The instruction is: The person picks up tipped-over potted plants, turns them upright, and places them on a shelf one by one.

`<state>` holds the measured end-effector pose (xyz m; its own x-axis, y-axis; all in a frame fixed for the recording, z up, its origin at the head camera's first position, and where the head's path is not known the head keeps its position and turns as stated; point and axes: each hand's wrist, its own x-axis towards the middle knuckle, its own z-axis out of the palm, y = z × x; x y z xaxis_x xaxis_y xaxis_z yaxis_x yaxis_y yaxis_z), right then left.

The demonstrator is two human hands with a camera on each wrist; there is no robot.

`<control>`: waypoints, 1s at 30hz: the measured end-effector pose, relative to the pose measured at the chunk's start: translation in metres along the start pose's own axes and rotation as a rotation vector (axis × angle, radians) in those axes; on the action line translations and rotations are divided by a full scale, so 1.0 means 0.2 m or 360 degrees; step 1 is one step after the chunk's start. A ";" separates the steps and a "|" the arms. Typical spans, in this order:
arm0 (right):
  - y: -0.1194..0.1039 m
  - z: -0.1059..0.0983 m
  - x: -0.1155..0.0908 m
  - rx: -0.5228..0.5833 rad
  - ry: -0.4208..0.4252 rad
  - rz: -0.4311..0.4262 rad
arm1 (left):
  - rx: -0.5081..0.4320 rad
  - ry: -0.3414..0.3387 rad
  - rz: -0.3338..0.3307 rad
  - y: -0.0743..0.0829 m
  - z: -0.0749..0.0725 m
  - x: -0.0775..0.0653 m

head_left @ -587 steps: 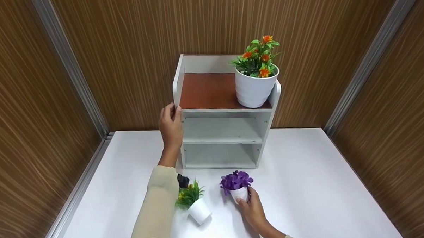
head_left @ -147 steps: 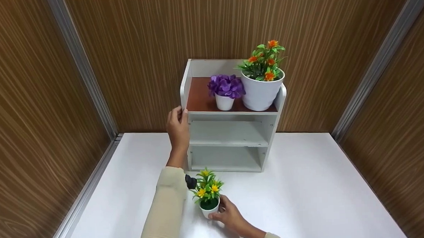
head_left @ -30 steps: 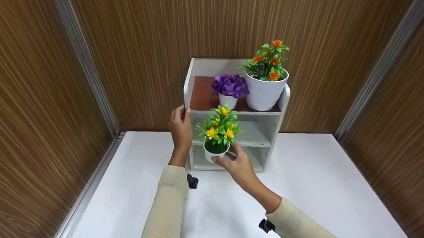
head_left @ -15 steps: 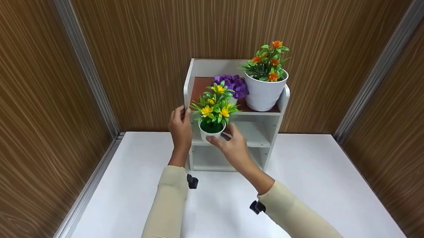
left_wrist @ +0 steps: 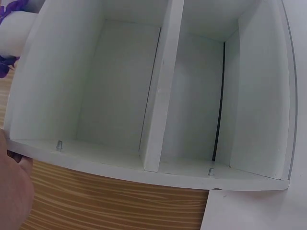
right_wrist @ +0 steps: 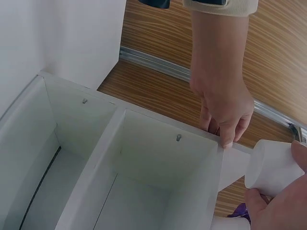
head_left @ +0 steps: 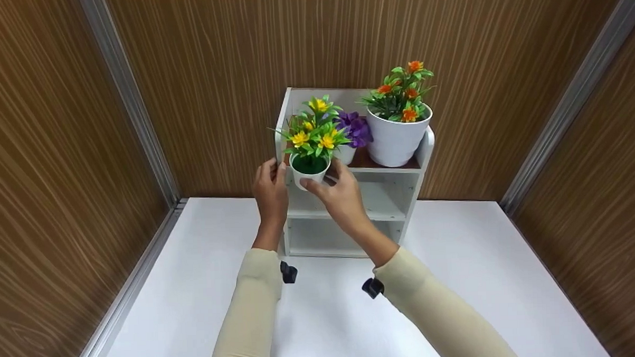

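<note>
My right hand [head_left: 342, 196] holds a small white flowerpot with yellow flowers [head_left: 309, 173] in front of the top level of a white shelf unit [head_left: 384, 200]. The thumb lies on the pot's near side in the head view; in the right wrist view the underside of the white pot [right_wrist: 273, 165] faces the camera, raised off the shelf. At the left panel, my left hand [head_left: 270, 193] grips the front edge, thumb in front and fingers outside. Behind the raised plant, a small pot of purple flowers [head_left: 355, 132] stands on the brown top board, partly hidden.
A larger white pot with orange flowers [head_left: 398, 141] stands at the right end of the top board. Two lower compartments open to the front. The unit stands on a white table [head_left: 458, 279], with wood-grain walls [head_left: 214, 97] at the back and sides.
The purple flowerpot went from the table to the top board. My right hand then picked up the yellow flowerpot and raised it to top-board height. My left hand stays on the panel.
</note>
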<state>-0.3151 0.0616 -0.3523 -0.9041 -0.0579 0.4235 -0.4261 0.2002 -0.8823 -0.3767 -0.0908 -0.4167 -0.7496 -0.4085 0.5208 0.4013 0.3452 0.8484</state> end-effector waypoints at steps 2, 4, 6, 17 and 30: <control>0.00 0.01 0.02 -0.0013 0.0016 -0.0012 | 0.0005 0.0003 -0.0003 0.00 0.00 0.00; 0.00 0.02 0.03 -0.0037 0.0036 -0.0025 | 0.0002 0.0004 -0.0008 0.00 0.00 0.00; 0.01 0.02 0.05 -0.0066 0.0059 -0.0029 | 0.0000 0.0002 -0.0019 0.00 0.00 0.00; 0.01 0.07 0.15 -0.0222 0.0140 -0.0029 | 0.0017 0.0034 0.0078 0.00 0.00 0.00; 0.03 0.13 0.22 -0.0307 0.0178 -0.0006 | -0.0007 0.0072 0.0169 -0.02 0.01 0.00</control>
<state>-0.3579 0.0344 -0.3455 -0.8886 0.0478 0.4563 -0.4053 0.3842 -0.8295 -0.3791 -0.0906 -0.4193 -0.6784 -0.4076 0.6113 0.4793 0.3851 0.7887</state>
